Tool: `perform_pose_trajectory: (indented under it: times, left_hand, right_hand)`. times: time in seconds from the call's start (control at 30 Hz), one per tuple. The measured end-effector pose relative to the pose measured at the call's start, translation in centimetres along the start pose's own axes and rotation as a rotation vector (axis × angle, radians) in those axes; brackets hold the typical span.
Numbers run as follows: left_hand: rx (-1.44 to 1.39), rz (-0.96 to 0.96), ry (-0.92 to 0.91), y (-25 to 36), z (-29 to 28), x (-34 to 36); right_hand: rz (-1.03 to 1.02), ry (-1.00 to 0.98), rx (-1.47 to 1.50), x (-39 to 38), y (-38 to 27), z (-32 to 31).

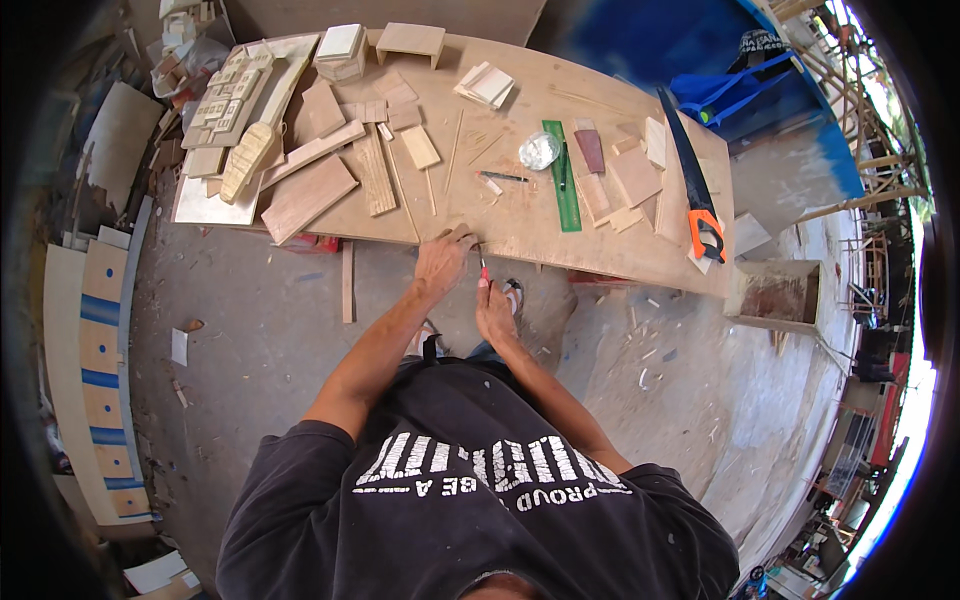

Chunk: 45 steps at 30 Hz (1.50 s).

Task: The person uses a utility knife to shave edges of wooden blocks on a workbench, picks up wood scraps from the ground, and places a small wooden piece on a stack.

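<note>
Currently grips a slim tool [485, 272] by its red handle in the closed fingers [485, 289] of the right hand [494, 317], right at the near edge of the desk [505, 217]. Points the tool's metal end away from the body, just beside the left hand [443, 262]. Rests that left hand on the desk edge with bent fingers; cannot tell whether they hold anything small. Shows, beyond the hands, thin wooden sticks [453, 150] and a dark pencil [505, 177]. Continues rightward with a small tub of white material [539, 150], a green ruler [563, 207], a cluster of small boards [635, 178] and a handsaw [692, 172] with an orange handle near the desk's end. Spreads wooden pieces [312, 200] across the left side, up to a layered wooden panel [230, 92] in the far left corner. Includes, past the far right edge, a blue bag [733, 95], and, below, a grey floor [620, 380] dotted with scraps.
</note>
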<state>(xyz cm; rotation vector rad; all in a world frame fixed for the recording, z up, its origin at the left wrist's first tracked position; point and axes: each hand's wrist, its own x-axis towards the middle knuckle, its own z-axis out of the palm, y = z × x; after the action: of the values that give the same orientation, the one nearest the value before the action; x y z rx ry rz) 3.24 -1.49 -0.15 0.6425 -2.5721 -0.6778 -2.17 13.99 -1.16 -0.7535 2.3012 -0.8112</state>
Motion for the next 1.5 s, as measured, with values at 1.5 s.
perform_pose_trajectory:
  times: [1.5]
  left_hand:
    - [-0.667, -0.591, 0.008, -2.2, -2.4, -2.4]
  right_hand:
    - [-0.033, 0.152, 0.042, 5.4, -2.5, -5.9]
